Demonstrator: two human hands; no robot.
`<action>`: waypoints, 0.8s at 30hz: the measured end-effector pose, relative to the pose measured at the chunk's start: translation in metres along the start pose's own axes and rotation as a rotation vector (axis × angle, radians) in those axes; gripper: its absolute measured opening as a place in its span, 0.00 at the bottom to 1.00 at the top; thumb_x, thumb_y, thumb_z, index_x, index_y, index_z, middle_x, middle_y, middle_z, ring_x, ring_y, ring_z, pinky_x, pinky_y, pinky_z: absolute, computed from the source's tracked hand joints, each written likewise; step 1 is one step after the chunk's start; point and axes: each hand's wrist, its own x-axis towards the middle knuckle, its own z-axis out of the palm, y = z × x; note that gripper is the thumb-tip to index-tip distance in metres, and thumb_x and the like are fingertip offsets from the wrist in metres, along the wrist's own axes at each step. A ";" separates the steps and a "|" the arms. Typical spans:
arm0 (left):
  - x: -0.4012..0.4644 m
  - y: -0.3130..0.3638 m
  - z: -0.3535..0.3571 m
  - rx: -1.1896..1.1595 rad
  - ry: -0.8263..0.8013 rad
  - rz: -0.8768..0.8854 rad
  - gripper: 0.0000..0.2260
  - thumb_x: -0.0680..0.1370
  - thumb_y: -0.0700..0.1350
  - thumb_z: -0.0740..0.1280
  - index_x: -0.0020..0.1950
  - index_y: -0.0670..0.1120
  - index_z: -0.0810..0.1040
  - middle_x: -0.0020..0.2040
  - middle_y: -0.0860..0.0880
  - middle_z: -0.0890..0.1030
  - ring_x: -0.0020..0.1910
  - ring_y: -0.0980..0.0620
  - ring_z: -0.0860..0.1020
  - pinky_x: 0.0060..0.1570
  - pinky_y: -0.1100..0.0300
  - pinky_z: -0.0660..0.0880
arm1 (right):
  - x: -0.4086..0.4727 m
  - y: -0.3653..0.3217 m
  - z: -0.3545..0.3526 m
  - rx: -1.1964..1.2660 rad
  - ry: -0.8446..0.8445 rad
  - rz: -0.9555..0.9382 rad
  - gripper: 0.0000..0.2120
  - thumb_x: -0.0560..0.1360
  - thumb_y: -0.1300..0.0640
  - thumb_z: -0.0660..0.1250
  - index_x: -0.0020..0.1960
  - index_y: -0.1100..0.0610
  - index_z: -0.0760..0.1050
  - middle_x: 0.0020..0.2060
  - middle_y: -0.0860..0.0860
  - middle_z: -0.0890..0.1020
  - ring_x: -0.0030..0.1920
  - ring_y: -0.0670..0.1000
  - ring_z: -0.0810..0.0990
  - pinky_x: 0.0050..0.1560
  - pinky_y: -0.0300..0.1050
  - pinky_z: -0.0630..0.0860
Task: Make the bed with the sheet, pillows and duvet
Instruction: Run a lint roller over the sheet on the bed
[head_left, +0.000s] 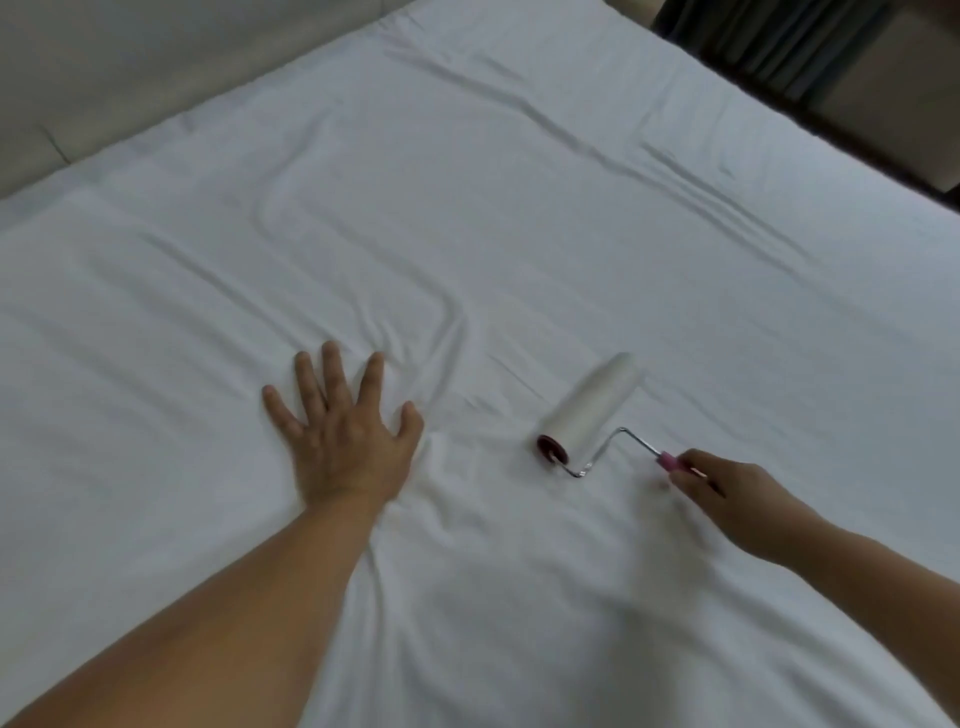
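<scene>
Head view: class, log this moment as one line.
left hand flat on sheet | right hand grips lint roller handle | roller on sheet

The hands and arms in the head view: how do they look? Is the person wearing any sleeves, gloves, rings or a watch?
Both arms are bare as far as the picture shows; no sleeve, glove or watch shows. The left hand has no visible ring on its fingers, and its wrist is bare. The right hand is blurred, so rings there cannot be told, but its wrist and forearm are uncovered too.
</scene>
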 end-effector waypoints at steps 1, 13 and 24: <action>0.000 -0.001 0.000 0.002 0.003 0.002 0.31 0.74 0.65 0.55 0.75 0.57 0.64 0.79 0.43 0.57 0.78 0.40 0.48 0.72 0.32 0.42 | 0.009 -0.008 0.005 0.018 -0.009 -0.010 0.17 0.77 0.34 0.54 0.46 0.44 0.74 0.32 0.46 0.78 0.35 0.45 0.77 0.41 0.45 0.75; -0.002 0.006 0.005 0.063 0.046 -0.008 0.30 0.73 0.61 0.58 0.74 0.55 0.69 0.78 0.43 0.60 0.78 0.40 0.52 0.73 0.33 0.46 | 0.149 -0.140 -0.014 -0.085 -0.081 -0.275 0.19 0.83 0.38 0.49 0.49 0.51 0.69 0.41 0.50 0.76 0.40 0.50 0.75 0.34 0.43 0.66; 0.002 0.004 0.010 0.106 0.050 -0.005 0.30 0.72 0.61 0.60 0.74 0.55 0.69 0.78 0.43 0.60 0.78 0.39 0.56 0.71 0.31 0.51 | 0.247 -0.302 -0.021 -0.117 -0.017 -0.459 0.17 0.83 0.42 0.49 0.53 0.53 0.69 0.44 0.52 0.73 0.44 0.55 0.73 0.43 0.46 0.67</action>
